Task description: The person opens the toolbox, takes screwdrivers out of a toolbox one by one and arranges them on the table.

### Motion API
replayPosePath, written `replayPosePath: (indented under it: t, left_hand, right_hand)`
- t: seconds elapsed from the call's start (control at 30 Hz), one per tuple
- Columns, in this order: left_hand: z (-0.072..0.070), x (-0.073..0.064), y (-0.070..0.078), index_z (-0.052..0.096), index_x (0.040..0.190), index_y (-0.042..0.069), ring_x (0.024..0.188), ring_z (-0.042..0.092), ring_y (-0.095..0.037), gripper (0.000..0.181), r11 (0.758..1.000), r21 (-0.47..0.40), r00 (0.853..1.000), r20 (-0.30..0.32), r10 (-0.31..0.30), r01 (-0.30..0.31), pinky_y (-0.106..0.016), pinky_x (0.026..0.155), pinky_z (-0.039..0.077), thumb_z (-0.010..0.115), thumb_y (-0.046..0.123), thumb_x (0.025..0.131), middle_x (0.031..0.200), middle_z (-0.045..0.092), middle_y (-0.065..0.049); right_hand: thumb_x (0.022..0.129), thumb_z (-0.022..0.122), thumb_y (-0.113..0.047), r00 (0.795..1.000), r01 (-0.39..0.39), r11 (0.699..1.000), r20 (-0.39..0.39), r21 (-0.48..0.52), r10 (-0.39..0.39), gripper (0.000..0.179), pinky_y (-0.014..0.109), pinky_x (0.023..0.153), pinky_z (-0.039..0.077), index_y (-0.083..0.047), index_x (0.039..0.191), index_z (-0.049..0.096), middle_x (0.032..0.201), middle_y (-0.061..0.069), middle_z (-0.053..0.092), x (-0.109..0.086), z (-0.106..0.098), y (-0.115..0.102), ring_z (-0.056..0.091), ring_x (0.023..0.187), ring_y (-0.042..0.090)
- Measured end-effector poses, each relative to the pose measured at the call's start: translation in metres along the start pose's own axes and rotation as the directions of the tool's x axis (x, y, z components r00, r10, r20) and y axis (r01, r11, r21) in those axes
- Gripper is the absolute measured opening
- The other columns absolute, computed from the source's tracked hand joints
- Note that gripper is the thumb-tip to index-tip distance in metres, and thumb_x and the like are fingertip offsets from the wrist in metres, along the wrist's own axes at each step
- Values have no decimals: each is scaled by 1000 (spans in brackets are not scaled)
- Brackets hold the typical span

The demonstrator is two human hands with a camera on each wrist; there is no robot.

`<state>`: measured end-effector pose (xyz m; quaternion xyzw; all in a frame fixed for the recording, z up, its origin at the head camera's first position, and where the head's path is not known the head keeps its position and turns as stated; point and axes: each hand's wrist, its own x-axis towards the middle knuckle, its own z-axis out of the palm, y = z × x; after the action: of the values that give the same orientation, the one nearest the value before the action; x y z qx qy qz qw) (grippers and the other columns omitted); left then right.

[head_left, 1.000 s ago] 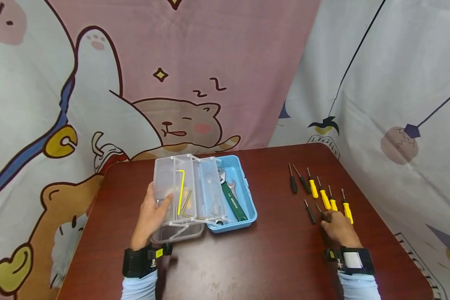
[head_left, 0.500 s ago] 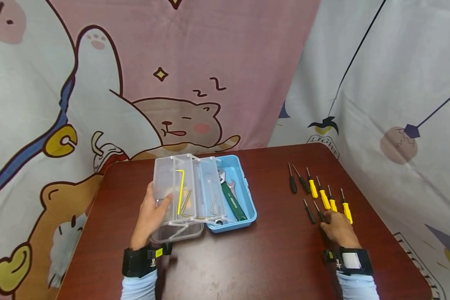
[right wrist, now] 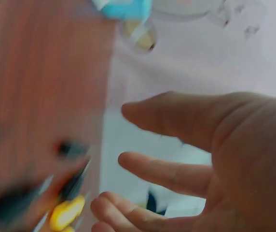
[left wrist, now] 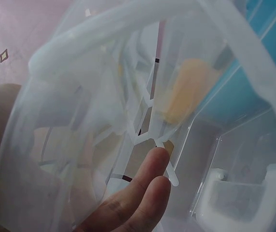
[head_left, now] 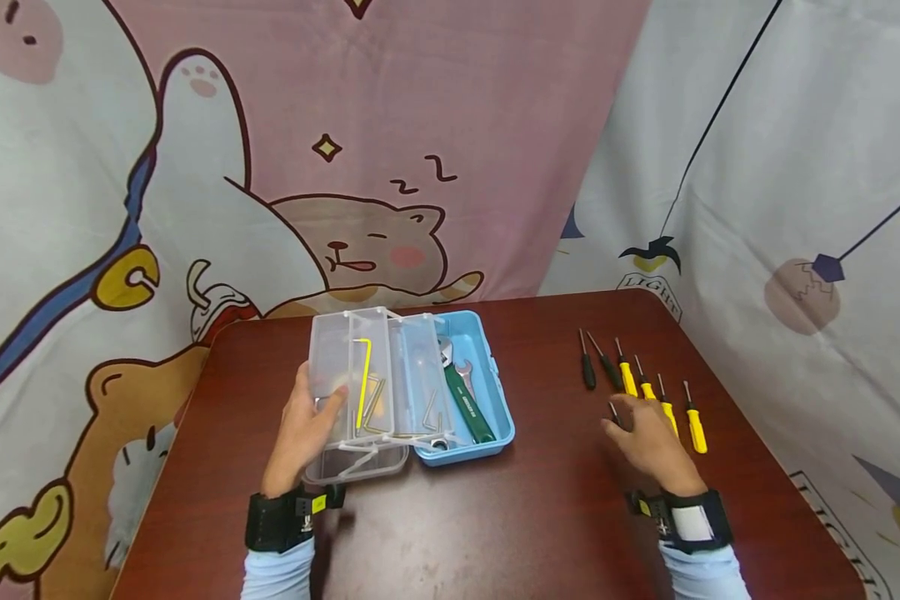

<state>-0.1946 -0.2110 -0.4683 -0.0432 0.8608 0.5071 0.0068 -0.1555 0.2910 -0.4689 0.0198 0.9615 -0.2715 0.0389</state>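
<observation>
My left hand [head_left: 303,425] grips the left end of a clear plastic tray [head_left: 412,367], thumb over its rim. The tray sits swung out above a blue toolbox [head_left: 498,417] and holds a yellow hex key [head_left: 363,379] and several metal ones. In the left wrist view my fingers [left wrist: 143,193] lie under the tray's clear wall [left wrist: 80,96]. My right hand [head_left: 645,437] hovers with fingers spread over two small black screwdrivers, mostly hidden beneath it. In the blurred right wrist view the fingers [right wrist: 176,174] are loose and hold nothing.
A green-handled wrench [head_left: 467,410] and a small spanner [head_left: 465,371] lie in the blue box. A row of yellow-handled screwdrivers [head_left: 696,427] and black ones [head_left: 588,373] lies on the dark red table [head_left: 495,517]. Printed cloth hangs behind and to the right.
My right hand slid left and slightly away from me, off the yellow screwdrivers and over the small black ones, with its fingers spreading. The left hand and tray stayed put.
</observation>
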Motion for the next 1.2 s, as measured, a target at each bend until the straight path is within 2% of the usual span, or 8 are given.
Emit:
replayPosePath:
  t: [0.2, 0.37, 0.43, 0.67, 0.8, 0.9, 1.0, 1.2]
  left_hand:
    - [1, 0, 0, 9, 170, 13, 143, 44, -40, 80, 1000, 5, 1000, -4, -10, 10, -64, 115, 38, 58, 31, 108, 162, 38, -24]
    - [3, -1, 0, 6, 170, 15, 145, 41, -41, 82, 1000, -14, 1000, 12, -27, 27, -66, 116, 37, 57, 31, 108, 165, 35, -23]
    - [3, -2, 0, 6, 170, 15, 145, 41, -42, 82, 999, -18, 999, 13, -32, 32, -68, 116, 37, 57, 31, 109, 166, 33, -23]
    - [1, -1, 0, 5, 170, 13, 147, 40, -40, 84, 1000, -6, 1000, 1, -25, 25, -66, 119, 35, 58, 32, 108, 167, 33, -22]
    - [1, -2, 0, 4, 171, 15, 146, 41, -40, 84, 999, -6, 999, 10, -39, 39, -66, 118, 36, 58, 35, 108, 167, 33, -22]
    - [1, -2, 0, 6, 170, 16, 145, 42, -40, 83, 999, -14, 999, 11, -38, 38, -66, 117, 37, 58, 35, 108, 166, 34, -21]
    - [1, -1, 0, 8, 170, 16, 144, 43, -40, 82, 1000, -20, 1000, 3, -24, 24, -66, 116, 38, 58, 33, 108, 165, 35, -21]
    - [-1, 0, -2, 6, 170, 12, 149, 40, -39, 84, 1000, 7, 1000, -1, -17, 17, -64, 120, 35, 59, 34, 108, 167, 33, -22]
  right_hand:
    - [98, 75, -20, 980, 199, 976, -16, 86, -199, 54, 65, 98, 53, -1, 145, 57, 142, 30, 56, 11, 7, -53, 58, 125, 48]
    - [97, 77, -27, 945, 314, 942, 54, 121, -322, 62, 63, 104, 52, -5, 150, 54, 146, 22, 55, 23, 24, -99, 58, 129, 40]
    - [97, 78, -30, 919, 363, 923, 118, 127, -377, 66, 61, 107, 51, -7, 153, 52, 149, 20, 53, 29, 30, -120, 56, 131, 37]
    - [98, 77, -30, 773, 531, 833, 315, 157, -552, 73, 52, 111, 50, -4, 158, 45, 152, 17, 53, 60, 50, -185, 55, 136, 29]
    - [97, 77, -28, 715, 547, 813, 393, 200, -578, 73, 51, 109, 51, -2, 157, 45, 154, 20, 53, 76, 64, -210, 58, 136, 32]
    - [97, 78, -28, 684, 556, 806, 439, 203, -583, 74, 48, 107, 53, -2, 157, 44, 152, 21, 53, 86, 77, -224, 60, 134, 32]
    - [95, 80, -30, 674, 570, 804, 464, 170, -575, 78, 42, 104, 54, -4, 158, 42, 145, 21, 55, 97, 89, -234, 61, 128, 30]
    - [87, 87, -40, 701, 571, 817, 472, 77, -534, 96, 40, 102, 51, -4, 161, 38, 132, 19, 57, 112, 108, -248, 54, 122, 27]
